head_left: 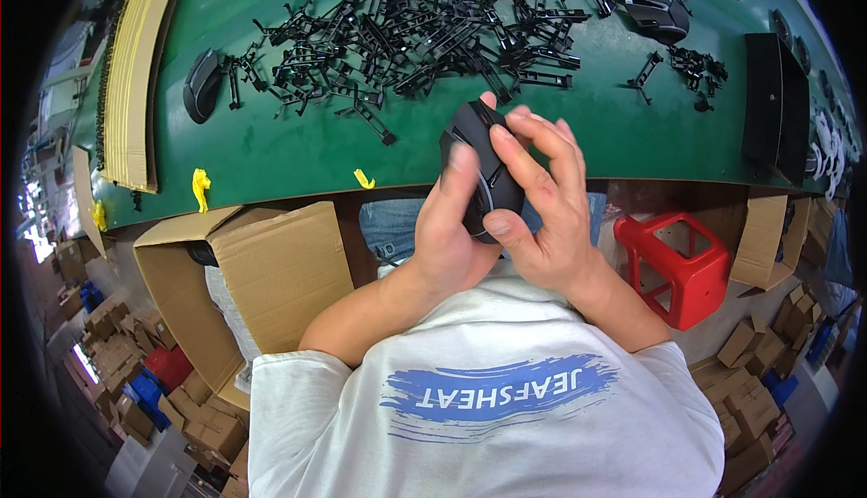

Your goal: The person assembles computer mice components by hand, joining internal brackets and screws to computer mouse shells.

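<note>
Between my two hands is a black computer mouse (489, 173), held up in front of me just over the near edge of the green table. My left hand (450, 227) wraps round its left side and lower end, with the thumb blurred against it. From the right, my right hand (553, 195) touches the mouse with its thumb and index finger, the other fingers lifted and bent. The underside of the mouse is hidden. Beyond my hands lies a large heap of black plastic clip-like parts (397, 37).
Other black mice lie at the left (202, 86) and far right (655, 12) of the table. A smaller part pile (698, 71) and a black box (775, 105) are on the right. An open carton (284, 259) stands at my left, a red stool (677, 268) at my right.
</note>
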